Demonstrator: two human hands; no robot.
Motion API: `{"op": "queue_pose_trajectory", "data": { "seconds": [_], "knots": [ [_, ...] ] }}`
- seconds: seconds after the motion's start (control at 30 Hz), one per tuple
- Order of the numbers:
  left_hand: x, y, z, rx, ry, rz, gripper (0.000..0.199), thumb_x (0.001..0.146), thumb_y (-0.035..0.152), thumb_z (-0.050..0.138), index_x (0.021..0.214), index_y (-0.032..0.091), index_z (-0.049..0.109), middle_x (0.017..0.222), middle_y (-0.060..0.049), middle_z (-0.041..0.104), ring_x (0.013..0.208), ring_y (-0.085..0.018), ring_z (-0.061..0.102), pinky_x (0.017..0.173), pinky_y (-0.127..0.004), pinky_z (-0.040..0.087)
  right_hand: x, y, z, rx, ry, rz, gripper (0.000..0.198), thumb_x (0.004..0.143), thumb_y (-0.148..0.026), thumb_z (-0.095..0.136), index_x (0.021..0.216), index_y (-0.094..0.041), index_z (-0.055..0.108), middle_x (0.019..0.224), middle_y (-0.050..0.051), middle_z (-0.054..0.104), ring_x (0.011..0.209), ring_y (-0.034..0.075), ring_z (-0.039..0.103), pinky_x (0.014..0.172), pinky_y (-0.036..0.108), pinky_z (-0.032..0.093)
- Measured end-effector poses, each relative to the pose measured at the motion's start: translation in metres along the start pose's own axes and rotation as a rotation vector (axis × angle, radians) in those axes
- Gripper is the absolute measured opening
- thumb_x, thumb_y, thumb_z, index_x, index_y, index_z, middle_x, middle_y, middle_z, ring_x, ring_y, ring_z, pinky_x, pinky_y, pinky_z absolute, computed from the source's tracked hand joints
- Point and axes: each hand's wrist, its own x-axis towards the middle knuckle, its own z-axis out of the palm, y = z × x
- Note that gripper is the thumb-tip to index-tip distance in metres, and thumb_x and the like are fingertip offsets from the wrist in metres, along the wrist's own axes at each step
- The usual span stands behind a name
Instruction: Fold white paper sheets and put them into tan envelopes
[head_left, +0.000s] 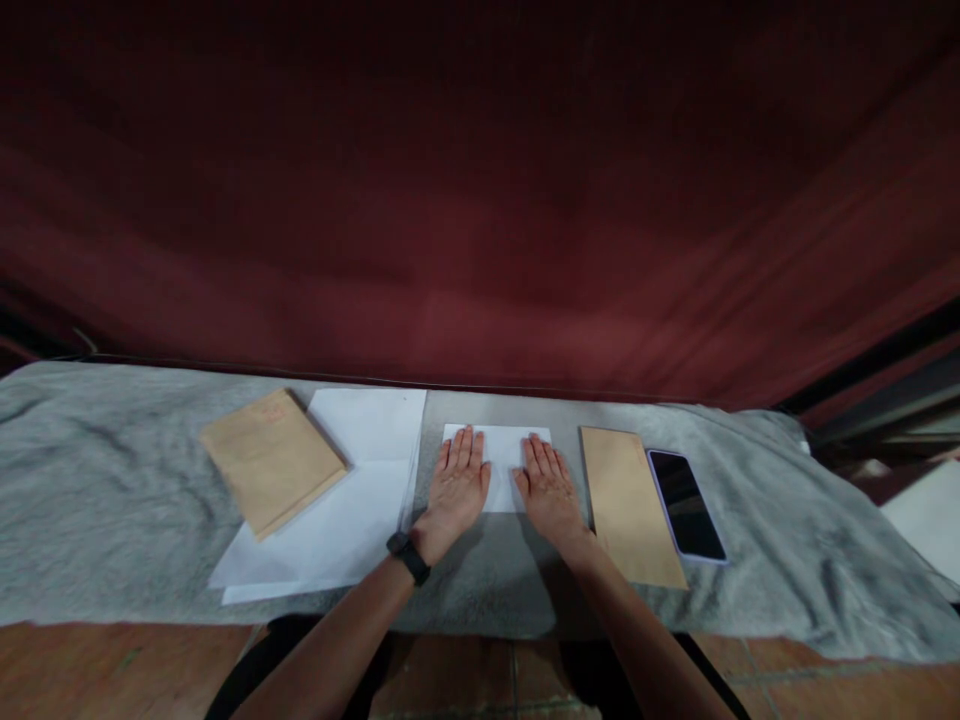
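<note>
A small white sheet of paper [501,470], perhaps folded, lies on the grey cloth in front of me. My left hand [459,478] rests flat on its left side, fingers stretched out and pointing away from me. On the sheet's right side my right hand [549,485] also lies flat, palm down, thumb turned inward. The middle of the paper shows between the two thumbs. Just right of my right hand is a brown envelope [630,505]. Larger white sheets [375,500] are spread to the left of my left hand.
Several brown envelopes appear stacked [274,460] on the white sheets at the left. A phone [686,505] with a purple edge lies beside the right envelope. The grey cloth [112,500] covers the surface, and a dark red wall [480,250] rises behind it.
</note>
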Motion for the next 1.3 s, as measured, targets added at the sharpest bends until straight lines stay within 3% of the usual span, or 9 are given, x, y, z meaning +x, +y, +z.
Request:
{"op": "queue_pose_trajectory", "data": {
  "seconds": [0.23,0.7,0.8,1.0,1.1,1.3],
  "knots": [
    [0.002,-0.008,-0.005,0.030,-0.046,-0.078,0.060,0.100,0.029,0.030,0.154,0.005,0.035,0.160,-0.018,0.033,0.152,-0.026,0.028,0.125,-0.045,0.018,-0.002,0.005,0.000,-0.005,0.006,0.000,0.055,0.105,-0.037,0.036,0.153,-0.009,0.039,0.156,0.016,0.043,0.145,0.027,0.039,0.118,0.045,0.031],
    [0.012,-0.021,0.000,0.005,0.019,-0.179,0.060,0.097,0.028,0.031,0.150,0.000,0.040,0.157,-0.021,0.038,0.149,-0.030,0.032,0.123,-0.048,0.024,-0.004,0.012,-0.003,-0.037,-0.018,0.063,0.054,0.105,-0.034,0.036,0.151,-0.006,0.041,0.155,0.018,0.044,0.143,0.029,0.042,0.117,0.046,0.032],
    [0.012,-0.010,-0.002,-0.036,0.057,-0.114,0.059,0.100,0.029,0.029,0.152,0.003,0.038,0.159,-0.019,0.037,0.150,-0.028,0.030,0.124,-0.047,0.023,-0.001,0.010,-0.005,-0.035,-0.019,0.084,0.053,0.104,-0.032,0.035,0.150,-0.006,0.043,0.154,0.019,0.045,0.143,0.029,0.042,0.118,0.047,0.032],
    [-0.003,0.023,0.000,-0.133,-0.006,0.190,0.055,0.104,0.031,0.027,0.153,0.010,0.037,0.162,-0.013,0.035,0.152,-0.023,0.026,0.125,-0.046,0.021,0.007,-0.003,-0.008,0.010,-0.064,0.000,0.051,0.105,-0.030,0.031,0.151,-0.012,0.044,0.158,0.013,0.041,0.146,0.026,0.039,0.119,0.045,0.030],
    [-0.010,0.022,0.002,-0.122,-0.021,0.209,0.056,0.104,0.038,0.029,0.154,0.012,0.036,0.162,-0.012,0.034,0.153,-0.023,0.025,0.126,-0.048,0.019,0.005,-0.002,-0.008,0.008,-0.076,-0.007,0.052,0.104,-0.030,0.031,0.150,-0.010,0.044,0.158,0.014,0.041,0.145,0.027,0.039,0.119,0.045,0.031],
    [-0.015,0.005,-0.005,-0.058,-0.050,0.175,0.065,0.103,0.051,0.032,0.154,0.010,0.035,0.162,-0.016,0.031,0.153,-0.027,0.025,0.125,-0.052,0.018,0.007,0.019,-0.014,0.044,-0.014,0.189,0.051,0.101,-0.027,0.035,0.144,-0.005,0.050,0.141,0.021,0.059,0.127,0.031,0.057,0.105,0.045,0.044]
  ]
}}
